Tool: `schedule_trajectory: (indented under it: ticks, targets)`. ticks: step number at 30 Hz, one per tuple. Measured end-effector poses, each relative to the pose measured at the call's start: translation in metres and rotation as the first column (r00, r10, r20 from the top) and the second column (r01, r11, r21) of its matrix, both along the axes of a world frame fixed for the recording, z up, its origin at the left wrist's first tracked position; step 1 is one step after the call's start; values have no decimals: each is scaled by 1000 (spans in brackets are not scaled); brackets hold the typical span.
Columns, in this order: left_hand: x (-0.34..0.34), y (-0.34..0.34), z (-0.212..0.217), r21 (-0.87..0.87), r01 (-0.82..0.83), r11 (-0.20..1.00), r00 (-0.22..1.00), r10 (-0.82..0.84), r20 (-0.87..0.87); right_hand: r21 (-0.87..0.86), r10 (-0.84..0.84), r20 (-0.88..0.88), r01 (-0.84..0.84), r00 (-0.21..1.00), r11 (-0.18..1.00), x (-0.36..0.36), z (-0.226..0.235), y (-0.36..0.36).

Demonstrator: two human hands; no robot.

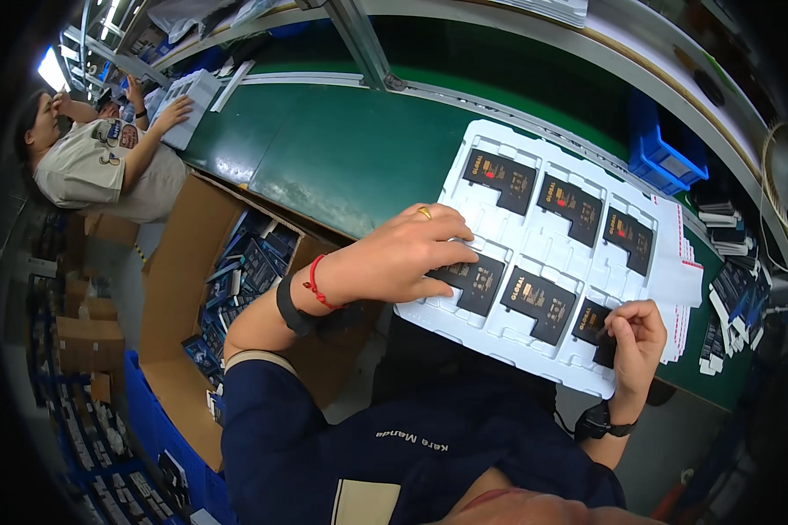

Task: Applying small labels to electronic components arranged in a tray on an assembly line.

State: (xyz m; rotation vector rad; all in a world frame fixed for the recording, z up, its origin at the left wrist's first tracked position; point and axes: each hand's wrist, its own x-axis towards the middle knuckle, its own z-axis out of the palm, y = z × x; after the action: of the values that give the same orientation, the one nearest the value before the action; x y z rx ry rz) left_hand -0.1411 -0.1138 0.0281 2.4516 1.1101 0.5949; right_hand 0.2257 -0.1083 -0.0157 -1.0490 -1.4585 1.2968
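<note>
A white moulded plastic tray point(490, 337) lies tilted across the bench edge in front of me, holding several flat black notched batteries in its pockets. My left hand point(411, 255) rests over the tray's left side, fingers apart, its thumb and fingertips at the near-left battery point(474, 284) and partly covering it. At the near-right corner my right hand point(637, 337) is closed, thumb and forefinger pinched together by another battery point(593, 322); what lies between them, if anything, is hidden. Between these two sits a middle battery point(538, 304), and a far row includes a battery point(502, 179).
A large open cardboard box point(171, 324) of dark blue packets stands at my left. White sheets point(677, 262) lie beside the tray's right edge, near dark printed boxes point(740, 297). A blue bin point(661, 153) and shelf edge stand behind. Another person point(105, 157) handles white trays at far left.
</note>
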Motion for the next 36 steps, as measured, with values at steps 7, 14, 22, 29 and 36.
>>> schedule_trajectory:
  ticks: [7, 14, 22, 29, 36]
  targets:
    - [7, -6, -9, 84, 29, 996, 979, -12, -201, -83, 68, 13, -66, 998, 994, -7, 20, -2]
    - [0, -10, -25, 350, 98, 932, 967, -6, -256, 7, 197, 167, -201, 966, 979, -35, 90, 3]
    - [-8, -7, -17, 552, -179, 814, 984, 149, 99, 115, 387, 262, -427, 884, 897, -142, 95, 46]
    - [-12, -7, -30, 454, -261, 852, 961, 184, 207, -70, 436, 331, -439, 837, 896, -187, 67, 57]
    - [-12, -3, -30, 432, -274, 859, 958, 208, 195, -85, 454, 372, -457, 810, 885, -188, 60, 57]
